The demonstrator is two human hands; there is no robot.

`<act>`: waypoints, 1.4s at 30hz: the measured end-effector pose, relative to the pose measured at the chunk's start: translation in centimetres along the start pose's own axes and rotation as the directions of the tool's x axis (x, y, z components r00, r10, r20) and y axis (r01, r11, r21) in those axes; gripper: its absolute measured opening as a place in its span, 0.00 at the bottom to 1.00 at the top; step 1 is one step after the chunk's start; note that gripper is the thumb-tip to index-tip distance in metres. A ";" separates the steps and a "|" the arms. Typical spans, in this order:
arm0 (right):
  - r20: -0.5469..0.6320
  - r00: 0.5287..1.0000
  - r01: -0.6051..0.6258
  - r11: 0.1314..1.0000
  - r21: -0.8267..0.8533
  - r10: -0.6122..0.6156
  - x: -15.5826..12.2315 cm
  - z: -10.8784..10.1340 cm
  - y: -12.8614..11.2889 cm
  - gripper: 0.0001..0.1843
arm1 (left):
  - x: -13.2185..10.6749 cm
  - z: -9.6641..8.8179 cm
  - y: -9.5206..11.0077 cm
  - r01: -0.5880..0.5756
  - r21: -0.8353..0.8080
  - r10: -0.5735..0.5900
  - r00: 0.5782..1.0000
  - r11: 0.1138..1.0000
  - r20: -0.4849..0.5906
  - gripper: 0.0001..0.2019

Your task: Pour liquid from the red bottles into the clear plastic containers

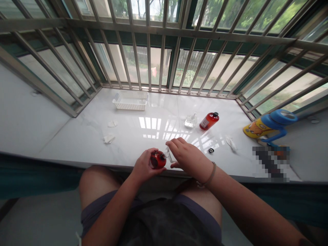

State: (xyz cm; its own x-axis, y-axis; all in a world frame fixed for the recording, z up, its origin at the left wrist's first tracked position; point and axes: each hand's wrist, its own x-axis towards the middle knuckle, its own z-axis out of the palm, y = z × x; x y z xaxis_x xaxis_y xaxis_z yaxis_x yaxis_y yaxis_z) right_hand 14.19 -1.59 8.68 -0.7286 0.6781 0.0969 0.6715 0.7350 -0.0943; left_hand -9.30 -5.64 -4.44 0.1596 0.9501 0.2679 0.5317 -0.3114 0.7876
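My left hand [146, 164] is wrapped round a red bottle [157, 160], whose uncapped neck is tilted to the right. That neck meets the mouth of a small clear bottle [172, 156] near the table's front edge. My right hand [186, 155] curves round the clear bottle, fingers over its far side and thumb on the near side, partly hiding it. A small black cap [211, 150] lies on the white surface to the right of my right hand.
A second red bottle [209, 121] with a black cap stands beyond my right hand, beside another clear bottle [190, 121]. A white basket [130, 102] sits at the back left. Crumpled tissues [109, 138] lie about. A blue-and-yellow flask [269, 124] stands right. Window bars [148, 61] close the back.
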 end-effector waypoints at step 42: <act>0.023 0.999 0.031 0.996 -0.083 -0.029 0.4 -0.6 -0.4 0.43 | 0.0 0.0 -0.4 -0.012 -0.013 0.012 1.000 1.000 -0.020 0.40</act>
State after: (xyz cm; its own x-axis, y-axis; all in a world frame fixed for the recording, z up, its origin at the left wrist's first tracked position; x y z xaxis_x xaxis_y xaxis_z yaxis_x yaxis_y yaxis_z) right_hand 13.70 -1.66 9.38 -0.7507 0.6563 0.0763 0.6576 0.7533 -0.0088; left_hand -9.50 -5.55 -4.78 0.1490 0.9459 0.2880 0.5186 -0.3228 0.7917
